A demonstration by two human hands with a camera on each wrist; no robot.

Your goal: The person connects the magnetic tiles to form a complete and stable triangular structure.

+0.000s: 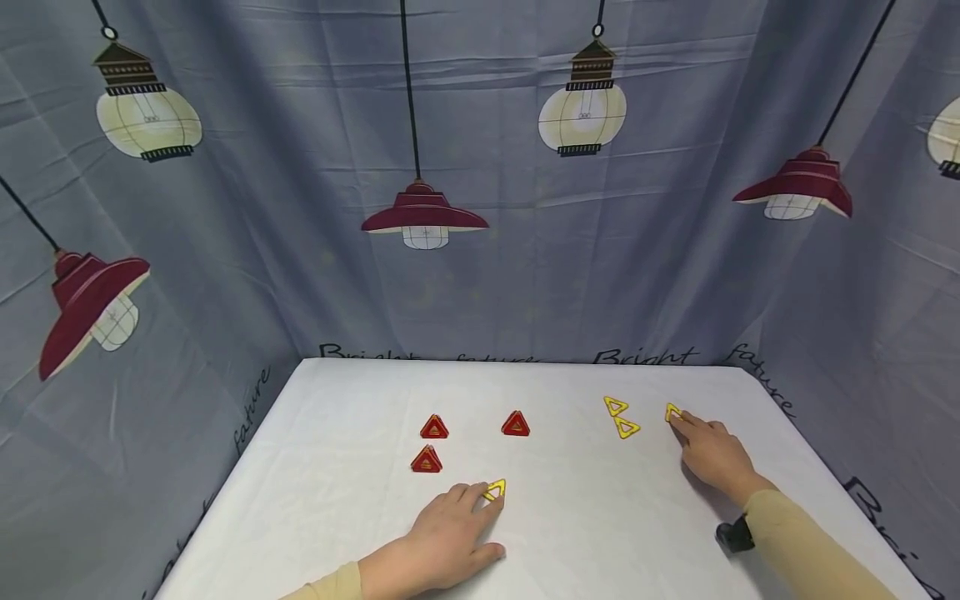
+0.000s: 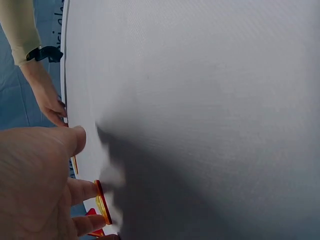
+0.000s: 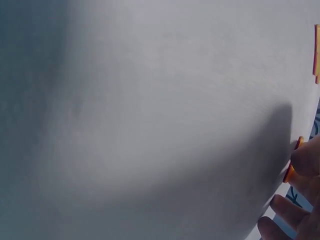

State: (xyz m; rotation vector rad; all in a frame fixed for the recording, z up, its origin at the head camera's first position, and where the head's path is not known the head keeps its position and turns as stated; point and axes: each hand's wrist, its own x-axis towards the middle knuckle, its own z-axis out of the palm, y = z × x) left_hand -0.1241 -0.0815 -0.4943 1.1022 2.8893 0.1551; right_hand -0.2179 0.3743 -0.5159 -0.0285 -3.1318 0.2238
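In the head view my left hand [image 1: 453, 533] reaches over the front middle of the table, palm down. Its fingertips touch a small hollow yellow triangle [image 1: 497, 488], with the thumb held apart. The left wrist view catches that yellow triangle [image 2: 102, 202] edge-on, its rim red, against two fingertips. Toward the back right, my right hand [image 1: 716, 454] pinches another yellow triangle [image 1: 671, 410] low at the table, partly covered by fingers. In the right wrist view the thumb and a finger meet at that triangle [image 3: 287, 175]; the other fingers stay apart from it.
Two yellow triangles [image 1: 626, 427] lie close together left of my right hand. Beyond my left hand are red triangles: one [image 1: 434, 427] behind another [image 1: 427, 460], and a third [image 1: 515, 424] farther right. The white table [image 1: 570, 517] meets a grey lamp-print curtain [image 1: 510, 283] behind.
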